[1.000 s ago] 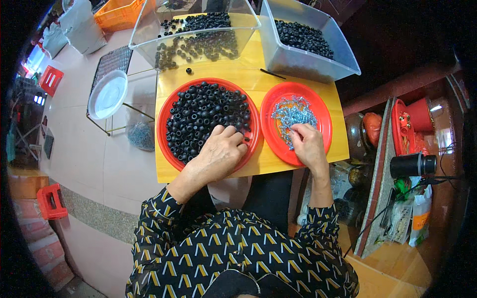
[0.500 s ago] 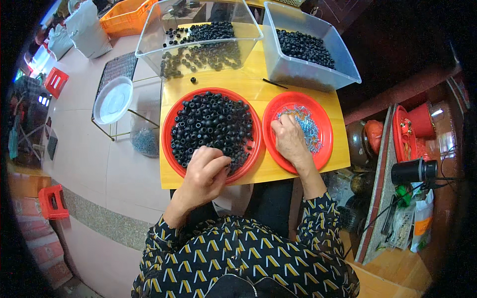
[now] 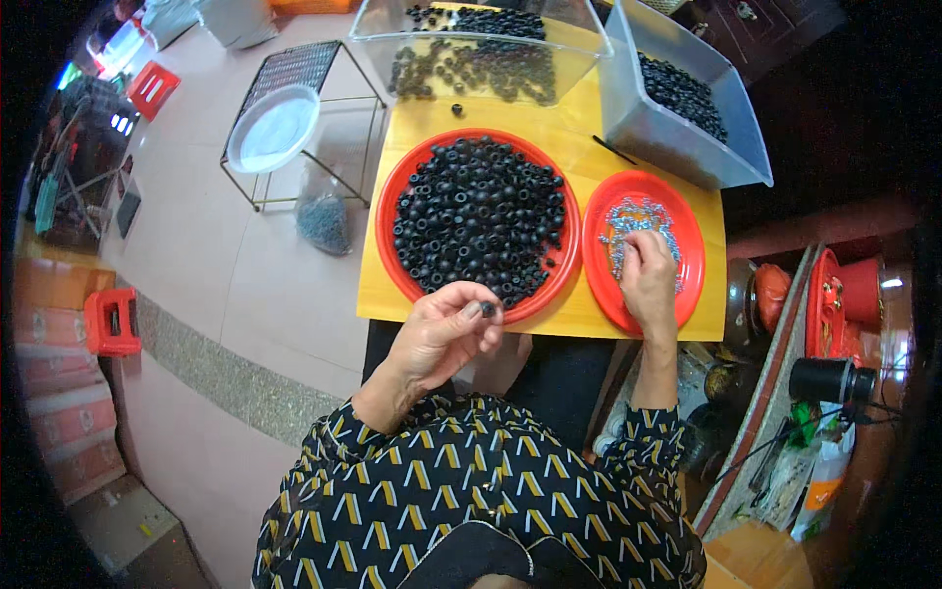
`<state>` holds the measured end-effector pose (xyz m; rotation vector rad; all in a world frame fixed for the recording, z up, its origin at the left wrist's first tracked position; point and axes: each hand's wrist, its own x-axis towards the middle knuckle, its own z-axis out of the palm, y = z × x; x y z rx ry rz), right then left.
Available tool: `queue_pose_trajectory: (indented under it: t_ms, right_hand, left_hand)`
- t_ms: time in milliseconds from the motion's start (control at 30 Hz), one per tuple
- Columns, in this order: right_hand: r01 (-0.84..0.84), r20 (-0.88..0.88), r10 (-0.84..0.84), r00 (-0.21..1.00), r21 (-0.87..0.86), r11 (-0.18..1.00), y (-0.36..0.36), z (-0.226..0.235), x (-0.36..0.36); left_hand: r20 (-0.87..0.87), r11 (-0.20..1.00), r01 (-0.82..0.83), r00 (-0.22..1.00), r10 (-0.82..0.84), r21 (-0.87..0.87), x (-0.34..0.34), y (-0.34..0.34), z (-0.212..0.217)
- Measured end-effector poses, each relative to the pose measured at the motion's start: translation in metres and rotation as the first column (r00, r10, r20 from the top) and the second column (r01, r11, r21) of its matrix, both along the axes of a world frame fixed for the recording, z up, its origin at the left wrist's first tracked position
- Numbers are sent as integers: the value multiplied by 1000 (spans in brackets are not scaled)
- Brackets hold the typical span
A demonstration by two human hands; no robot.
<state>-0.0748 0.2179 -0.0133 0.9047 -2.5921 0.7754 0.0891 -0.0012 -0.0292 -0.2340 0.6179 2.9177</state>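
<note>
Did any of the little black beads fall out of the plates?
Yes, one black ring lies alone on the yellow table, between the big red plate and the clear tub. A thin dark stick also lies loose by the other tub.

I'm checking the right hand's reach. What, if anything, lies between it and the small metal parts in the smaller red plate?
Nothing visible. The right hand rests directly over the silvery metal parts in the small red plate, fingers touching the pile.

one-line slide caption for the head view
Left hand pinches a black ring beside the large red plate; right hand picks in the small red plate.
</note>
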Motion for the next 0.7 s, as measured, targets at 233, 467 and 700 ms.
queue_pose_trajectory:
  t_ms: [233,467,700]
  right_hand:
    - [100,556,230,798,-500,860,-34,16,60]
    - [101,624,542,563,-703,704,-63,16,113]
    - [-80,451,540,711,-710,699,-75,18,125]
  left_hand:
    - [19,995,-18,1000,16,94,8,3,-4]
    - [30,989,2,1000,-6,149,15,5,-9]
    - [-6,999,-37,999,37,40,21,9,-1]
